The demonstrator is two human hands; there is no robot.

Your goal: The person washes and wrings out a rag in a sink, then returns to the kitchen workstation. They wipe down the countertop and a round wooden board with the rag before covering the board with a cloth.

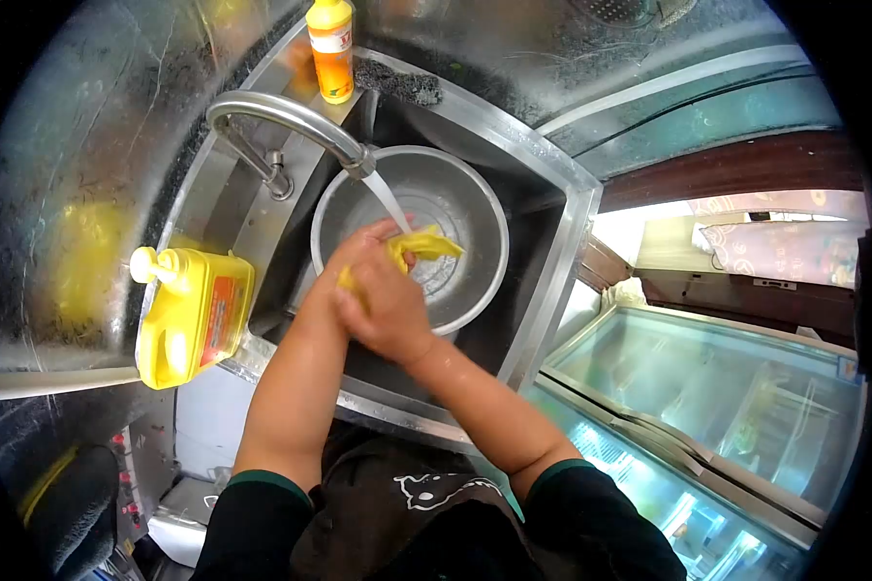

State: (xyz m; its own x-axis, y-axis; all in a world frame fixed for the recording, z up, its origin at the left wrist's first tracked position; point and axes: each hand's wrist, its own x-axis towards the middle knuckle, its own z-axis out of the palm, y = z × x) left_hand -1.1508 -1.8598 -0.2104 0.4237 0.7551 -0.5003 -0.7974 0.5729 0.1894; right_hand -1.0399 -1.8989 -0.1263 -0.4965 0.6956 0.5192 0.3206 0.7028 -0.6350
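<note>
A yellow cloth (pixel 430 244) is bunched between my two hands, over a round metal basin (pixel 494 254) in the sink. My left hand (pixel 363 247) is closed round the cloth on the far side. Nearer to me, my right hand (pixel 389 308) wraps over it, partly covering the left. Water runs from the curved faucet (pixel 291 111) just beside the cloth and my left fingers. Some of the cloth sticks out to the right of my hands; the rest is hidden in my grip. A little water lies in the bottom of the basin.
On the sink's left ledge stands a large yellow pump jug (pixel 196 315). An orange-yellow bottle (pixel 331 53) and a dark scrubbing pad (pixel 397 82) sit at the back rim. To the right is a glass-topped freezer (pixel 707 407). The metal sink rim (pixel 562 252) surrounds the basin.
</note>
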